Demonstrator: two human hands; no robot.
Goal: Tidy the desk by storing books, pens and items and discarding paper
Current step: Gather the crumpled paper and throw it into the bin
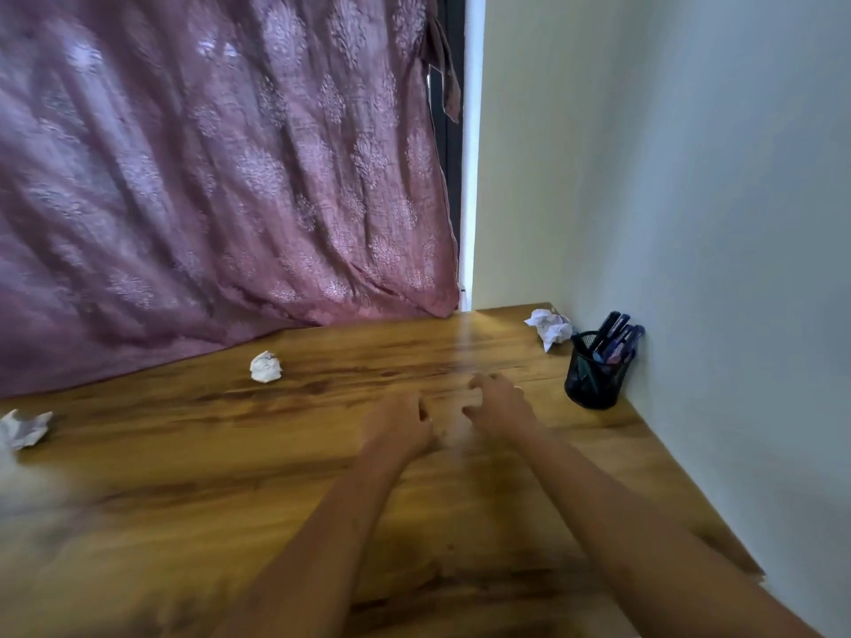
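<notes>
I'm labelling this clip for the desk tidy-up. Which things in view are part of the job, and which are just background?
Part of the job:
paper ball by the curtain
crumpled paper at the left edge
crumpled paper in the far corner
pens in the mesh pen holder
desk

Just there:
purple curtain
wall
</notes>
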